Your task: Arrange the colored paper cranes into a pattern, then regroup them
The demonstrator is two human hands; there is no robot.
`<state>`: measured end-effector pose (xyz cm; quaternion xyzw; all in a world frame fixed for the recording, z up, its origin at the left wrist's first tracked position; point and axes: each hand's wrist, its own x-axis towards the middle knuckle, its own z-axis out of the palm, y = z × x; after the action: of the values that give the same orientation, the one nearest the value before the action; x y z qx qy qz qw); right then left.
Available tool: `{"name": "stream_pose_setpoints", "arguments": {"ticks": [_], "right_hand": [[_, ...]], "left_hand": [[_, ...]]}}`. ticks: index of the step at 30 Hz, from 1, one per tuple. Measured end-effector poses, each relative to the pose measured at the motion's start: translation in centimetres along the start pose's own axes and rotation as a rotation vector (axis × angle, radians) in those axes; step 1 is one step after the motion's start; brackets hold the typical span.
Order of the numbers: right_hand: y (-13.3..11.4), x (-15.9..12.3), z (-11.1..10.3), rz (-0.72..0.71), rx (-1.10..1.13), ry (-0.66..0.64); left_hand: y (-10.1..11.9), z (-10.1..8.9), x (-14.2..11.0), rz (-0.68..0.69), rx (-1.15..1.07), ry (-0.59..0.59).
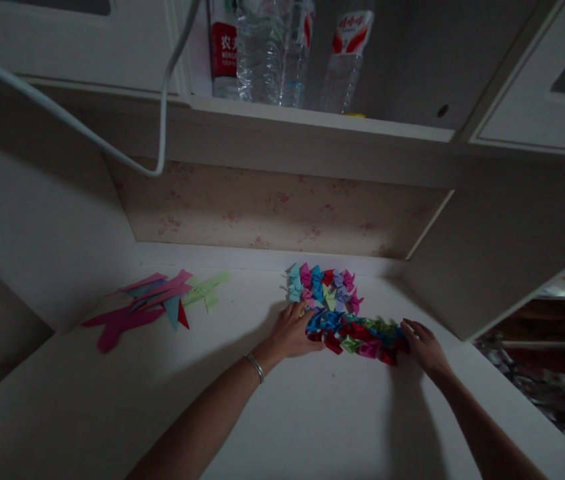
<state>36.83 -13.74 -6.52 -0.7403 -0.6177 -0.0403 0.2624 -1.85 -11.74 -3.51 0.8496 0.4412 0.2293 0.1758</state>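
Observation:
Between my two hands is a long cluster of small folded paper pieces (357,333) in blue, red, green and pink. My left hand (295,330), with a silver bangle at the wrist, presses on its left end with the fingers curled around it. At the right end, my right hand (422,343) grips the edge, fingers bent over the paper. Just behind lies a second group of small folded paper pieces (323,287) in teal, pink, blue and purple, set close together on the white tabletop (282,413). The undersides of both hands are hidden.
Larger folded papers (147,303) in pink, blue, red and green lie at the left. Plastic bottles (262,57) stand on the shelf above. A white cable or arm (72,123) hangs at upper left. Side panels and a wallpapered back (272,207) enclose the tabletop.

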Motion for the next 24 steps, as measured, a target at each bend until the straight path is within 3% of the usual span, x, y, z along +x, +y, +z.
{"name": "stream_pose_setpoints", "arguments": {"ticks": [7, 10, 17, 24], "right_hand": [[1.0, 1.3, 2.0, -0.174, 0.024, -0.076], [0.7, 1.2, 3.0, -0.148, 0.09, -0.119], [-3.6, -0.7, 3.7, 0.022, 0.265, -0.093], [-7.5, -0.9, 3.0, -0.09, 0.259, -0.239]], "left_hand": [[-0.4, 2.1, 0.7, -0.011, 0.088, -0.056], [-0.5, 2.3, 0.4, -0.004, 0.092, -0.064], [0.6, 1.3, -0.8, 0.008, 0.113, -0.047], [1.0, 0.5, -2.3, -0.027, 0.069, -0.055]]}}
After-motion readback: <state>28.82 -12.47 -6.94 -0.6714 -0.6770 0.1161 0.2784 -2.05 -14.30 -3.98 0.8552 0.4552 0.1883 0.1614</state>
